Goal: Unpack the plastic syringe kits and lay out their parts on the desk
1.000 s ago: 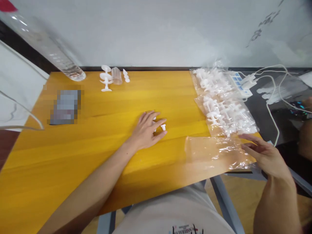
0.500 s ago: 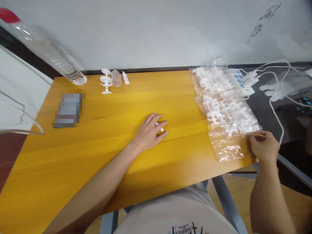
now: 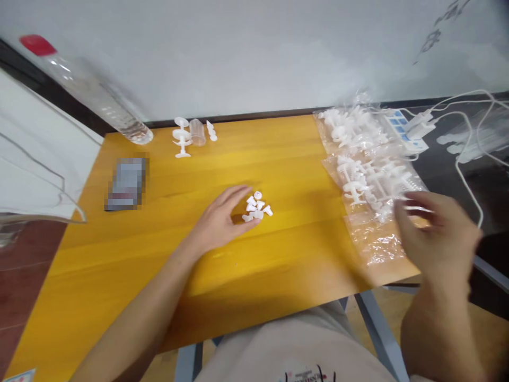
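Note:
On the tabletop, my left hand (image 3: 222, 217) lies open, thumb and fingers spread around the left side of a small heap of white plastic pieces (image 3: 259, 206). Several of these pieces are short plugs or caps. My right hand (image 3: 439, 233) hangs over the table's right edge, its fingers curled toward the thumb and blurred by motion. No object shows in it, though I cannot tell whether the fingertips meet. Just behind and left of it is a clear plastic bag (image 3: 374, 180) of white plastic parts, partly covered by the hand.
A second bag of white parts (image 3: 353, 127) lies behind, near a power strip (image 3: 405, 132) with white cables. Along the wall are a stacked-disc white part (image 3: 182, 138), a clear cup (image 3: 197, 132), a small white piece (image 3: 211, 130) and a red-capped bottle (image 3: 115, 114). A pixelated phone-like object (image 3: 127, 183) lies left.
My left hand has drawn back left and opened, uncovering the heap of white pieces. My right hand has lifted from beside the bag toward the camera. The view has shifted slightly.

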A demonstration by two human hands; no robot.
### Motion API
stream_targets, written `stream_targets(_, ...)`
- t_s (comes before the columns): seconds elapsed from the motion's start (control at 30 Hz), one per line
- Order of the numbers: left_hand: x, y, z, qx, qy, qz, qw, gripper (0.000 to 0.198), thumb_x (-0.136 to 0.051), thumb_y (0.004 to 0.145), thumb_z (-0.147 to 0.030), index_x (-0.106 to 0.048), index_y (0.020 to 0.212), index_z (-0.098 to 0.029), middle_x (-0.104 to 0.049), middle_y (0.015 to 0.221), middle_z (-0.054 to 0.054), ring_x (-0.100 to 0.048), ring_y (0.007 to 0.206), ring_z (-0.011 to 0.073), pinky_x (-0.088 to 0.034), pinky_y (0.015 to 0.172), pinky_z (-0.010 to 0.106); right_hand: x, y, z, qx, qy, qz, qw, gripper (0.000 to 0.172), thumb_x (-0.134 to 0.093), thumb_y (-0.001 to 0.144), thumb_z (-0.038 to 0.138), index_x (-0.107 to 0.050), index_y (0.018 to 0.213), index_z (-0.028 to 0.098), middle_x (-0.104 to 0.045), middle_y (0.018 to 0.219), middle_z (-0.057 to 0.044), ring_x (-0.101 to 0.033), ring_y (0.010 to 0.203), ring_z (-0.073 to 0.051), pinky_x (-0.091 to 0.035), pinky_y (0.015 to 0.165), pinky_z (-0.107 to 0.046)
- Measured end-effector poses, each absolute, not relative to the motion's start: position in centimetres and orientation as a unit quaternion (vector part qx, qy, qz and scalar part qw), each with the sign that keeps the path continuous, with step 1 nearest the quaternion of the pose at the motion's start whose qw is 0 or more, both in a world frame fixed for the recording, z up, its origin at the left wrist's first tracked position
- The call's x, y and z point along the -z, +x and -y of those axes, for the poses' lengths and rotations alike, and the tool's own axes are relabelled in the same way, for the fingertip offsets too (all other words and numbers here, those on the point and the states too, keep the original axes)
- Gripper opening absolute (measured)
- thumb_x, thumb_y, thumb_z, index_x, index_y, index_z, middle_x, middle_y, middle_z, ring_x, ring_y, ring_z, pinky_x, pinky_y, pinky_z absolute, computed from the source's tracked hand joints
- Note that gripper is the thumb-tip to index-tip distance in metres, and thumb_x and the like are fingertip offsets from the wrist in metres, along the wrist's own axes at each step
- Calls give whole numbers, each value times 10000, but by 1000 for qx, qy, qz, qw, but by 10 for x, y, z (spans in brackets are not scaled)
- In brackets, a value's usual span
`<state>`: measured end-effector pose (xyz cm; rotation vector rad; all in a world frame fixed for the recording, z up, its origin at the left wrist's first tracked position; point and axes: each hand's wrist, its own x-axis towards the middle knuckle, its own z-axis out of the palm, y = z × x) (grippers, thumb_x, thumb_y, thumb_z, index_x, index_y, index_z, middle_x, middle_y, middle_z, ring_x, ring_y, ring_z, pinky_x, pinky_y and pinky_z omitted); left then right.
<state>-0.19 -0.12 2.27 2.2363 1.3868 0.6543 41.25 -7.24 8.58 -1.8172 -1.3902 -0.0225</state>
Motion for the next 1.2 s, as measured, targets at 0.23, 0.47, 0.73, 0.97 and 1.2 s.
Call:
stream_targets(0.23, -13, -12, 32, -253, 772, -558, 167, 466, -708, 935, -477, -644, 1353, -280, -713, 1322, 87, -754, 999, 256, -632, 876, 413, -52, 246, 13, -184, -521, 821, 141, 260, -679, 964, 288, -718, 1195, 174, -731, 1107, -127, -717, 955, -247, -563, 837, -359)
stream_targets(0.47, -7, -8, 35, -269, 779, -523, 216, 186, -602, 1014, -372, -711, 1118, -263, -760, 1137, 67, -735, 1001, 227, -610, 880, 386, -45, 238, -7, -195, -503, 840, 63, 293, -427, 1052, 141, -688, 1186, 135, -707, 1111, -144, -673, 952, -233, -488, 844, -328)
stream_targets(0.73, -47, -60, -83, -327, 629, -667, 228, 300, -787, 834, -512, -761, 950, -237, -777, 920, 32, -720, 827, 206, -564, 743, 313, -102, 189, -139, -181, -502, 840, 98, 305, -555, 979, 182, -656, 1244, 69, -707, 1059, -127, -659, 1062, -292, -481, 964, -393)
stream_targets(0.97, -52, -59, -191, -117, 686, -714, 75, 227, -793, 795, -247, -792, 991, -131, -784, 907, 52, -672, 936, 232, -488, 896, 338, -76, 99, -236, -221, -488, 841, 73, 275, -719, 861, 90, -713, 1127, 21, -716, 1073, -151, -656, 1190, -288, -489, 1076, -417)
stream_targets(1.2, -55, -56, -200, -23, 715, -698, 35, 207, -739, 858, -206, -778, 1057, -162, -773, 1019, 70, -678, 1019, 250, -480, 906, 328, -52, 88, -259, -232, -491, 837, 71, 330, -799, 848, 216, -743, 1122, 41, -698, 1102, -118, -661, 1193, -276, -484, 1078, -397)
